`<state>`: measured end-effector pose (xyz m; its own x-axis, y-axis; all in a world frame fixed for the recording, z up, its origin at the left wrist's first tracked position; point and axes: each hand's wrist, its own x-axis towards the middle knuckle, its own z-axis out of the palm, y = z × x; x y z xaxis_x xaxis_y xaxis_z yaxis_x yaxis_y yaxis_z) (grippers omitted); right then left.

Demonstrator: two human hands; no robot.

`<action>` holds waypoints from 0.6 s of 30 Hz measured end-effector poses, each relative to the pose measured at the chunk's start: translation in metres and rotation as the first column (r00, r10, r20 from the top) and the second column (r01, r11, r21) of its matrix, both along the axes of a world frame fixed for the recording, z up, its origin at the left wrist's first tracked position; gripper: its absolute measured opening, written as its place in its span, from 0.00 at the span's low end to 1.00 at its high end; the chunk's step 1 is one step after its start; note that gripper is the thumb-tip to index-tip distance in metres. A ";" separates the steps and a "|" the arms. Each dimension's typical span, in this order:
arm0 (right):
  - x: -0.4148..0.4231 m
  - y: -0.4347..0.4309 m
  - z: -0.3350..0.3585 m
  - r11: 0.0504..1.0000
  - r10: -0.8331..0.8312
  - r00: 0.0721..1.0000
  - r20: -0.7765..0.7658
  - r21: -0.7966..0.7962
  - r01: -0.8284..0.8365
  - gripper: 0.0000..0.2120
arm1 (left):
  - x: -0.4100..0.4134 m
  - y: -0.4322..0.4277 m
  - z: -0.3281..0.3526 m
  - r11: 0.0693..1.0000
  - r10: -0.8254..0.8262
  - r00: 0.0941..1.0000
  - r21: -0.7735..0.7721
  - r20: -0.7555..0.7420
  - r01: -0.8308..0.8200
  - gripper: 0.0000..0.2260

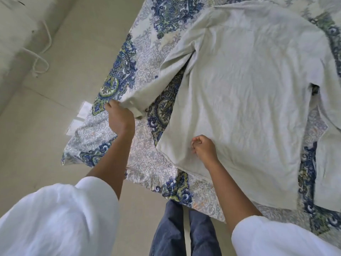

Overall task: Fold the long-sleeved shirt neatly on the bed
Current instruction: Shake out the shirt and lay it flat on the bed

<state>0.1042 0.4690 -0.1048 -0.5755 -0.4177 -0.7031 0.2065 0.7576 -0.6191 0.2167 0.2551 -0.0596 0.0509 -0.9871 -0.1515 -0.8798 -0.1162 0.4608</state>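
A pale cream long-sleeved shirt (245, 93) lies spread flat on the bed (147, 163), which has a blue, green and white patterned cover. Its left sleeve (166, 74) runs down toward the bed's left edge. My left hand (120, 117) grips that sleeve at the cuff, near the edge of the bed. My right hand (203, 147) has curled fingers and rests on the shirt's body near its lower left corner, seemingly pinching the cloth. The shirt's right sleeve lies along the right side, partly out of view.
Pale tiled floor (64, 89) lies left of and below the bed. A white cord (41, 58) trails across it at upper left. My legs in blue jeans (184, 231) stand against the bed's near edge.
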 end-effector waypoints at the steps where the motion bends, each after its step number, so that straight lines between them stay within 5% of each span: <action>1: -0.002 -0.003 0.002 1.000 -0.001 1.000 0.000 -0.001 0.001 0.07 | 0.000 0.002 0.003 0.996 -0.083 0.993 -0.006 0.082 0.084 0.18; 3: -0.004 -0.010 0.004 1.000 0.001 1.000 0.000 -0.002 -0.001 0.07 | 0.004 0.018 -0.005 0.935 -0.335 0.902 -0.019 0.272 0.353 0.28; 5: -0.007 -0.016 0.004 1.000 0.023 1.000 -0.019 0.007 -0.023 0.07 | 0.005 0.045 -0.021 0.810 -0.544 0.744 0.014 0.388 0.586 0.27; 7: -0.011 -0.020 0.003 0.999 0.040 0.999 -0.036 0.023 -0.039 0.08 | -0.002 0.070 -0.033 0.696 -0.708 0.619 0.184 0.341 0.695 0.19; 9: -0.013 -0.021 -0.002 0.997 0.072 0.996 -0.046 0.038 -0.070 0.11 | -0.012 0.086 -0.042 0.628 -0.766 0.628 0.372 0.139 0.683 0.19; 13: -0.015 -0.012 -0.005 0.999 0.037 0.997 -0.066 0.035 -0.035 0.14 | -0.021 0.087 -0.048 0.711 -0.247 0.937 0.610 -0.247 0.348 0.13; 15: -0.016 -0.004 -0.005 0.998 -0.025 0.993 -0.117 0.059 0.032 0.15 | -0.009 0.078 -0.047 0.683 0.059 0.942 0.701 -0.331 0.204 0.10; 18: -0.018 0.008 -0.004 0.990 -0.049 0.985 -0.163 0.122 0.070 0.14 | 0.010 0.064 -0.049 0.621 0.176 0.908 0.759 -0.380 0.197 0.20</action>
<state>0.0866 0.4769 -0.1092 -0.7058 -0.2929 -0.6451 0.1597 0.8213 -0.5477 0.2262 0.3194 -0.1081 -0.2043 -0.4878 -0.8487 -0.6517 -0.5792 0.4897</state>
